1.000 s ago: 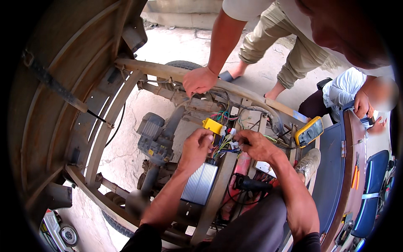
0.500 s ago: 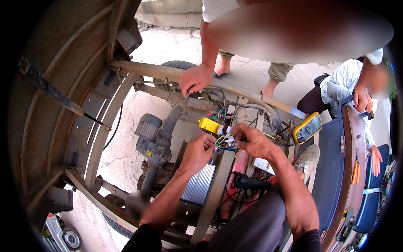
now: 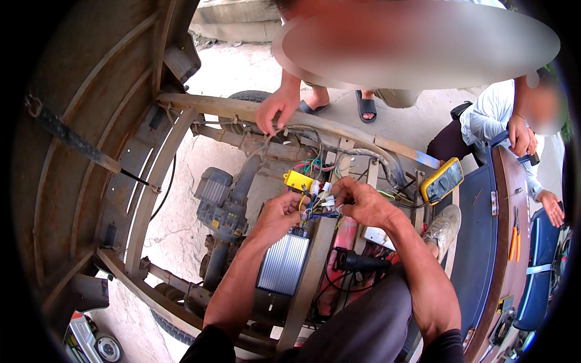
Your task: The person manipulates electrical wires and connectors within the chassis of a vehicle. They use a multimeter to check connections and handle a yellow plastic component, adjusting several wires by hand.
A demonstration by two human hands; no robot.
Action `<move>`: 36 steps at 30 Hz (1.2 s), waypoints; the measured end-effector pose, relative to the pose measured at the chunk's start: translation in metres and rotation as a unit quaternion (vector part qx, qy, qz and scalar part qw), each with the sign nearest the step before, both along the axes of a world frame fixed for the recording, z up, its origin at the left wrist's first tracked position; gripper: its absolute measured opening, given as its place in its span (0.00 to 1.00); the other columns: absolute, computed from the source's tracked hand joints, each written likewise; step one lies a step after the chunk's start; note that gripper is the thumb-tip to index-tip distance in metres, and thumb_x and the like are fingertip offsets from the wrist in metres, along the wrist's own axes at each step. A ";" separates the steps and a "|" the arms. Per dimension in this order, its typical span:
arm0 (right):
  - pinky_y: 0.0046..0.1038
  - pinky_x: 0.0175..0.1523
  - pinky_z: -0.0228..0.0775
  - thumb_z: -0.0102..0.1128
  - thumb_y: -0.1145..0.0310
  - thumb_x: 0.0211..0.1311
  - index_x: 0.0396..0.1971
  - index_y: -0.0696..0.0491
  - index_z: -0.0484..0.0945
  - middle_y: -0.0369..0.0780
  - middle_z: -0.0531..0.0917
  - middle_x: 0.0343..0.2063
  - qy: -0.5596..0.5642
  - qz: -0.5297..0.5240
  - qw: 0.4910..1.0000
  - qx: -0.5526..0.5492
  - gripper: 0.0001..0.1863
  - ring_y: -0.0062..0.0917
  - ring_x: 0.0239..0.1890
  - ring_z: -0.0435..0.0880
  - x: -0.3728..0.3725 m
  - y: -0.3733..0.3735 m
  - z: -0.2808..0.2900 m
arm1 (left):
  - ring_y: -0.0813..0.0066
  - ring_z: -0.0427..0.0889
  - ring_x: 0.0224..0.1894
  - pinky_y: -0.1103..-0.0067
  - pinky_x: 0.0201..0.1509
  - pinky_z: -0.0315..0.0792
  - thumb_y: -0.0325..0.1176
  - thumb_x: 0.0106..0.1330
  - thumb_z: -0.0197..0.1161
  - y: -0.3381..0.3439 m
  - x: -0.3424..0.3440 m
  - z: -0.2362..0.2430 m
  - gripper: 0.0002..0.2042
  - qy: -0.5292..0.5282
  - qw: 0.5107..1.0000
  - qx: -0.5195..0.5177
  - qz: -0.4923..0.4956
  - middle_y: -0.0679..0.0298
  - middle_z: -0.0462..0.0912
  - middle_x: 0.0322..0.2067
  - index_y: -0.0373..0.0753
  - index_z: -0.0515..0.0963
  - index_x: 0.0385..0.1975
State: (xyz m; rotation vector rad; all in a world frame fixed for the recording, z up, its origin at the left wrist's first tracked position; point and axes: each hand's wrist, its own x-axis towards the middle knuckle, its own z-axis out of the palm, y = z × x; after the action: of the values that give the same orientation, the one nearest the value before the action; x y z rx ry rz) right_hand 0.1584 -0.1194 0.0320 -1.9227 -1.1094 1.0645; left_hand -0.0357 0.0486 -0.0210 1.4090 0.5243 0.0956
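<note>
Both my hands are among thin coloured wires [image 3: 315,207] over an open vehicle frame. My left hand [image 3: 281,215] is closed in a pinch on wires, a yellow one beside its fingertips. Across from it, my right hand [image 3: 366,202] pinches at the same bundle, its fingertips by white plug connectors [image 3: 327,198]; exactly what it grips is hidden. Just beyond the fingers sits a yellow box [image 3: 298,179] with leads coming off it. Below my left hand lies a silver finned controller box [image 3: 284,263].
A co-worker's hand [image 3: 278,111] rests at the far frame rail [image 3: 242,107]. A yellow multimeter [image 3: 443,181] leans at the right, near a shoe [image 3: 443,227]. Orange-handled pliers [image 3: 514,242] lie on the brown panel edge. A motor [image 3: 221,206] hangs inside the frame. Another person crouches at right.
My left hand has shifted slightly left, and the yellow wire by its fingertips shows more plainly. My right hand stays nearly in place. The co-worker has leaned left, and a black sandal now shows.
</note>
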 end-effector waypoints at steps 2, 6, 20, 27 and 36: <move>0.29 0.50 0.74 0.58 0.84 0.53 0.50 0.58 0.72 0.39 0.82 0.33 0.003 0.002 1.000 0.003 0.22 0.26 0.39 0.81 0.000 0.000 -0.001 | 0.86 0.79 0.33 0.86 0.34 0.71 0.19 0.67 0.62 0.000 -0.001 0.002 0.14 0.007 1.000 0.005 -0.006 0.68 0.83 0.34 0.33 0.78 0.51; 0.29 0.49 0.74 0.59 0.83 0.53 0.49 0.59 0.73 0.38 0.81 0.33 0.007 0.002 1.000 -0.004 0.21 0.25 0.38 0.80 0.000 0.000 0.002 | 0.86 0.79 0.32 0.85 0.34 0.72 0.20 0.68 0.62 -0.001 0.001 0.007 0.11 0.019 0.999 -0.023 0.010 0.67 0.84 0.34 0.33 0.80 0.48; 0.27 0.45 0.72 0.58 0.83 0.55 0.50 0.58 0.74 0.36 0.79 0.32 0.025 0.004 1.000 -0.001 0.20 0.22 0.36 0.77 -0.001 0.001 -0.003 | 0.82 0.80 0.33 0.83 0.36 0.74 0.18 0.65 0.63 0.001 -0.001 0.001 0.05 0.025 0.998 -0.043 0.034 0.63 0.84 0.35 0.34 0.77 0.38; 0.32 0.44 0.74 0.59 0.80 0.50 0.47 0.58 0.75 0.41 0.82 0.31 0.022 0.002 1.000 0.018 0.20 0.30 0.36 0.82 0.000 0.000 -0.003 | 0.83 0.77 0.45 0.81 0.49 0.73 0.12 0.56 0.56 -0.008 0.003 0.016 0.20 -0.045 0.999 -0.005 -0.023 0.63 0.82 0.47 0.37 0.73 0.48; 0.30 0.40 0.73 0.58 0.79 0.52 0.46 0.59 0.80 0.39 0.81 0.27 0.022 0.017 1.000 0.000 0.18 0.26 0.32 0.80 -0.001 0.001 -0.001 | 0.83 0.80 0.43 0.84 0.46 0.73 0.15 0.64 0.61 -0.017 0.008 0.007 0.17 -0.002 0.999 0.044 -0.014 0.64 0.84 0.44 0.35 0.73 0.52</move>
State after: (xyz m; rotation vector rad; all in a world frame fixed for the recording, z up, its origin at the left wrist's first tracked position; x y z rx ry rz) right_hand 0.1572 -0.1185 0.0315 -1.8776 -1.1227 1.1193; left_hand -0.0272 0.0317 -0.0144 1.5007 0.5027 0.1000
